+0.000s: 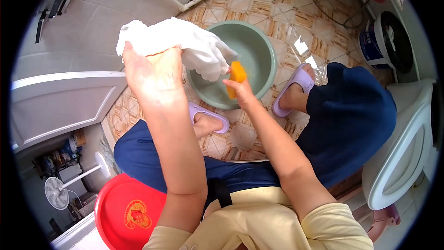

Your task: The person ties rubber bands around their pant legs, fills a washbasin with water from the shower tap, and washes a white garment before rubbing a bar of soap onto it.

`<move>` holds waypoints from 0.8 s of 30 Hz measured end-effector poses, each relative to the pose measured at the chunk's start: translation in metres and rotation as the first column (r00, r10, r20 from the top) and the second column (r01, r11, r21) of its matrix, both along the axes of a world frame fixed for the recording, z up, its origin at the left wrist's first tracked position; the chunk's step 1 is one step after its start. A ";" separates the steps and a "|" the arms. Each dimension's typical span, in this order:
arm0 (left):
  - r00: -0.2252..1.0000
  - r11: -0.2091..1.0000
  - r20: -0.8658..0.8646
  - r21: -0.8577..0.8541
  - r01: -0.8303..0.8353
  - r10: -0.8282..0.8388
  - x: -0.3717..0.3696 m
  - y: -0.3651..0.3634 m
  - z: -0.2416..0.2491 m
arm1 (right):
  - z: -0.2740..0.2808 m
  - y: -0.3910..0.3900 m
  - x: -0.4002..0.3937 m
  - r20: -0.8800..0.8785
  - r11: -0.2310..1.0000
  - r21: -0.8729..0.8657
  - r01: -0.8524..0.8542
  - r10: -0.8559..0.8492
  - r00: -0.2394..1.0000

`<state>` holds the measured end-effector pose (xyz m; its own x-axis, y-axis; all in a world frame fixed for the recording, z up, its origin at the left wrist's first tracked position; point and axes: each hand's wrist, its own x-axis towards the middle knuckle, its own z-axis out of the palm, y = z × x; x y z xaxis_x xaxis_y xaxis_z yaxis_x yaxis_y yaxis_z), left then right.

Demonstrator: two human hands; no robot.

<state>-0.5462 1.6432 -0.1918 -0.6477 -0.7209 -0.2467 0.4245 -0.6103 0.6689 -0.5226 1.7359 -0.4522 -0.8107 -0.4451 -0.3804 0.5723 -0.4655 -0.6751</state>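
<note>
A white cloth point(185, 41) hangs bunched over the fingers of my left hand point(155, 67), held up above the left side of the basin. The fingertips are hidden in its folds, and the thumb shows at the cloth's left end. My right hand point(241, 91) grips an orange-yellow bar of soap point(237, 73), its upper end right beside the lower right edge of the cloth. Below both hands, the pale green basin point(267, 51) stands on the tiled floor between my feet.
A red basin point(108, 203) with a gold print sits at my lower left, near the white door point(60, 104) and a standing fan point(57, 193). To the right are a toilet point(397, 157) and a bucket point(372, 46). A hose point(319, 7) lies coiled on the floor.
</note>
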 end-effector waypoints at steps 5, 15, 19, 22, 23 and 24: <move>0.998 0.999 0.056 0.013 0.038 -0.039 -0.003 -0.015 0.000 | 0.014 0.004 -0.033 -0.247 0.923 0.380 0.056 0.043 0.968; 0.971 0.947 0.188 0.310 0.081 -0.144 0.006 -0.024 -0.010 | 0.015 0.035 -0.078 -0.232 0.658 0.420 0.624 -0.588 0.775; 0.993 0.883 0.080 0.467 0.043 -0.091 0.003 -0.030 -0.019 | -0.028 0.008 -0.042 -0.143 0.786 0.400 0.471 -0.454 0.879; 0.996 0.881 0.042 0.471 0.048 -0.077 0.001 -0.027 -0.019 | -0.007 -0.008 -0.004 -0.004 0.875 0.285 0.390 -0.406 0.914; 0.998 0.866 0.026 0.499 0.034 -0.055 0.001 -0.025 -0.018 | -0.002 -0.011 0.005 0.003 0.931 0.246 0.270 -0.279 0.960; 0.998 0.866 0.027 0.498 0.033 -0.054 0.000 -0.022 -0.017 | 0.001 -0.014 0.009 0.005 0.968 0.205 0.142 -0.146 0.989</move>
<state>-0.5458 1.6208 -0.2091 -0.6584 -0.4671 -0.5902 0.3700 -0.8837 0.2866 -0.5135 1.7219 -0.4516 -0.8522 -0.2356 -0.4672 0.5231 -0.3982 -0.7535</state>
